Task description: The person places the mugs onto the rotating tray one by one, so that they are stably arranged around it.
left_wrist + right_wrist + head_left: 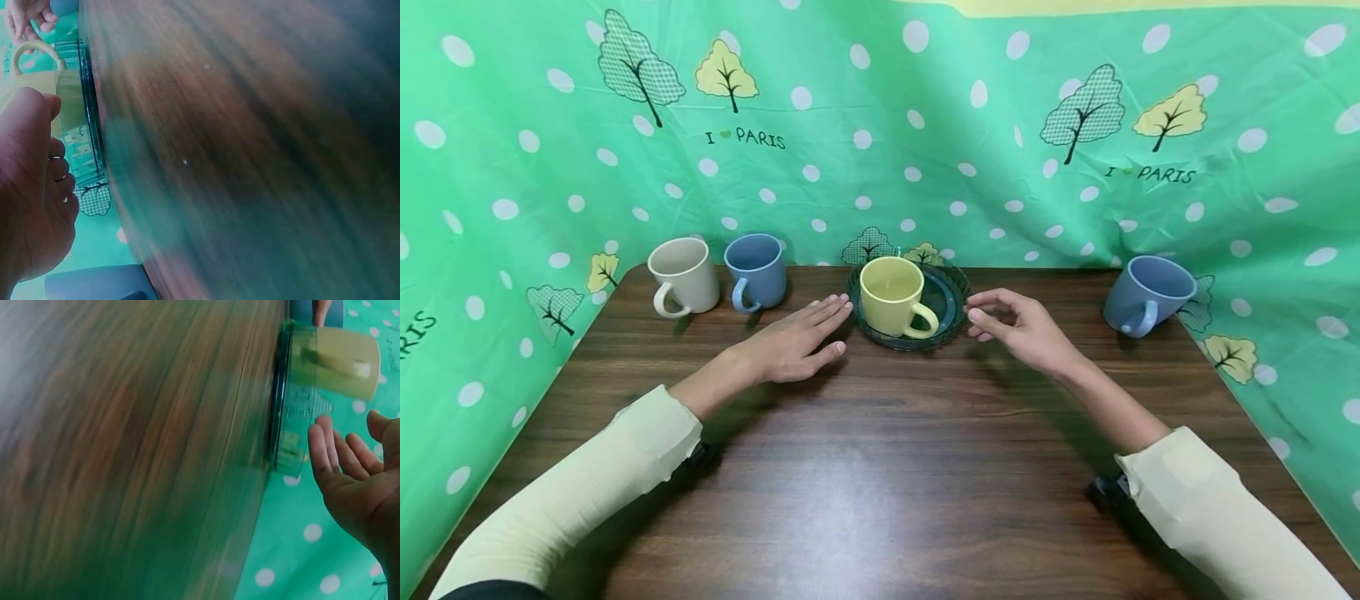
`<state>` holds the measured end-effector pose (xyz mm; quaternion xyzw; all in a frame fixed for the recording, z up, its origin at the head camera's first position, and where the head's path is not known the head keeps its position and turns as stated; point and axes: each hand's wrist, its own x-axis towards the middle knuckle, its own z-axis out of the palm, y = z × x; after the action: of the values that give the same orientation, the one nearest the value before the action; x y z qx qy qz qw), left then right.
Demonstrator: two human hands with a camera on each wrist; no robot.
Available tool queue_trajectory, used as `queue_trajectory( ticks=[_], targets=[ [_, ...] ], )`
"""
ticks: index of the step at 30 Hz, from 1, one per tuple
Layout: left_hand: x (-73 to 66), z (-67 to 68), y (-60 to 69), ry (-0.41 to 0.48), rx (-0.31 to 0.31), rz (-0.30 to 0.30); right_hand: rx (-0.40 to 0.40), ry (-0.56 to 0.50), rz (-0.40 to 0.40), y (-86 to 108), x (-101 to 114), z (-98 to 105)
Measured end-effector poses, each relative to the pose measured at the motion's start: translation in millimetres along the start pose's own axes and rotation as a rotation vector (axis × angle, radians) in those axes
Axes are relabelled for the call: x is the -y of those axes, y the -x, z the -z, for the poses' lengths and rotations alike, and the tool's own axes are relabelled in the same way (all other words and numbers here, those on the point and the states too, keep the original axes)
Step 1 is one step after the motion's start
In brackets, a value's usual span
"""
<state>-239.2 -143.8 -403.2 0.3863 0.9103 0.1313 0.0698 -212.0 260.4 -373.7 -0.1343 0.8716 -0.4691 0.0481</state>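
Note:
A yellow mug [889, 298] stands upright inside a dark green glass dish [951, 304] at the back middle of the table, its handle toward the right. Just left of the dish, my left hand [799, 340] reaches with straight fingers, palm down, the fingertips close to the rim. On the other side my right hand [1021, 327] has relaxed, slightly bent fingers beside the rim; whether they touch the glass I cannot tell. In the right wrist view the right hand [359, 469] holds nothing. The clear wall of the dish [294, 434] shows the mug's lower part through it.
A white mug [688, 279] and a blue mug [760, 275] stand at the back left of the wooden table [880, 467]. Another blue mug [1150, 292] is near the right edge. A green dotted cloth [865, 150] hangs behind and at the sides.

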Motion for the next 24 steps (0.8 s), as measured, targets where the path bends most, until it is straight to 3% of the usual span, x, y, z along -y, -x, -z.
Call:
queue_trajectory(
  ticks=[14, 24],
  targets=[
    [-1.0, -4.9, 2.6, 0.007, 0.013, 0.005, -0.260, 0.110, -0.133, 23.6, -29, 41],
    [-1.4, -4.5, 2.5, 0.003, 0.014, 0.006, -0.347, 0.082, -0.173, 36.2, -46, 61]
  ],
)
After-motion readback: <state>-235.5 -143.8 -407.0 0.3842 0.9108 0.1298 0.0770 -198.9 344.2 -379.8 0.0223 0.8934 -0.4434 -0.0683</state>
